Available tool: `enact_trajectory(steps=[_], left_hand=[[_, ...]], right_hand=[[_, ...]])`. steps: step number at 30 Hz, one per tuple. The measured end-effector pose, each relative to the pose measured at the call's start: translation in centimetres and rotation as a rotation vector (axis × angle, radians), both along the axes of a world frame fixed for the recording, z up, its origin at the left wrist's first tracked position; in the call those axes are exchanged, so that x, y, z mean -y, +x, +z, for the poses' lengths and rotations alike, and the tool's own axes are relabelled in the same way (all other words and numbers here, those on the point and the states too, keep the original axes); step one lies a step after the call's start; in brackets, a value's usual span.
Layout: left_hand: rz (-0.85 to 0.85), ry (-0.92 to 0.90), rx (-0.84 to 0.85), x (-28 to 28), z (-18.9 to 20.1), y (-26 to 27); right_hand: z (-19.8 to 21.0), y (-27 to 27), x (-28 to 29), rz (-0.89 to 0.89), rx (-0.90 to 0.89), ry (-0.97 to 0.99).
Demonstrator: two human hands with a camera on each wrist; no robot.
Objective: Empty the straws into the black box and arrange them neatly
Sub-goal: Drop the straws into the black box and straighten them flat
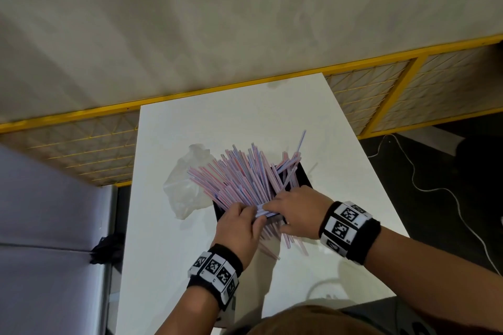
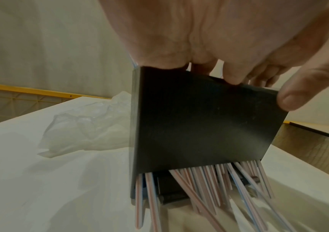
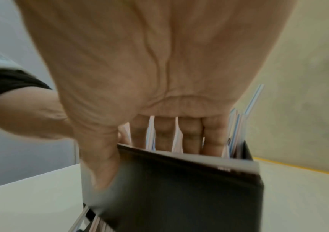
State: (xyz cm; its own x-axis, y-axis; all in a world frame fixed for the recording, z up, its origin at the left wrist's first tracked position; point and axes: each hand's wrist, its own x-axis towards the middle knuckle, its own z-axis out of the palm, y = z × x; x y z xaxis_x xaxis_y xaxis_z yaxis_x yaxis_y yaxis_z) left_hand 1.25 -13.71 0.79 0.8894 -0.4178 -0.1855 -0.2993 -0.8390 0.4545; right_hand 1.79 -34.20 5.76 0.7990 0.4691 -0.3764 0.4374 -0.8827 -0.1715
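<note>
A black box point(image 1: 304, 174) stands mid-table, stuffed with pink-and-blue striped straws point(image 1: 242, 174) that fan out over its far and left sides. Both hands hold its near end. My left hand point(image 1: 246, 216) curls its fingers over the near wall's rim, thumb point(image 2: 298, 97) on the outer corner of the box point(image 2: 199, 125). My right hand point(image 1: 275, 207) has its fingers down inside among the straws point(image 3: 239, 125), thumb point(image 3: 100, 164) pressed on the outside of the wall point(image 3: 189, 196). Several straws point(image 2: 209, 188) poke out under the near wall onto the table.
A crumpled clear plastic bag point(image 1: 185, 190) lies left of the box on the white table point(image 1: 272, 117). A yellow mesh fence point(image 1: 381, 90) runs behind the table. A white cable point(image 1: 435, 190) trails on the dark floor at right, and a grey surface point(image 1: 40, 226) sits at left.
</note>
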Motion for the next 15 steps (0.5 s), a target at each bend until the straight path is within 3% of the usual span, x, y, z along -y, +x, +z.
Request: enact_trajectory(steps=[3, 8, 11, 15], left_hand=[[0.044, -0.097, 0.007, -0.2, 0.2, 0.0], [-0.023, -0.108, 0.129, -0.3, 1.4, -0.6], [-0.067, -0.048, 0.208, -0.6, 2.3, -0.7], [-0.033, 0.068, 0.163, -1.5, 3.0, -0.7]], right_hand=[[-0.4, -0.9, -0.1, -0.032, 0.021, -0.009], [-0.7, -0.7, -0.2, -0.101, -0.068, 0.047], [-0.3, -0.7, 0.0, -0.111, -0.046, 0.113], [1.2, -2.0, 0.5, -0.148, 0.084, 0.273]])
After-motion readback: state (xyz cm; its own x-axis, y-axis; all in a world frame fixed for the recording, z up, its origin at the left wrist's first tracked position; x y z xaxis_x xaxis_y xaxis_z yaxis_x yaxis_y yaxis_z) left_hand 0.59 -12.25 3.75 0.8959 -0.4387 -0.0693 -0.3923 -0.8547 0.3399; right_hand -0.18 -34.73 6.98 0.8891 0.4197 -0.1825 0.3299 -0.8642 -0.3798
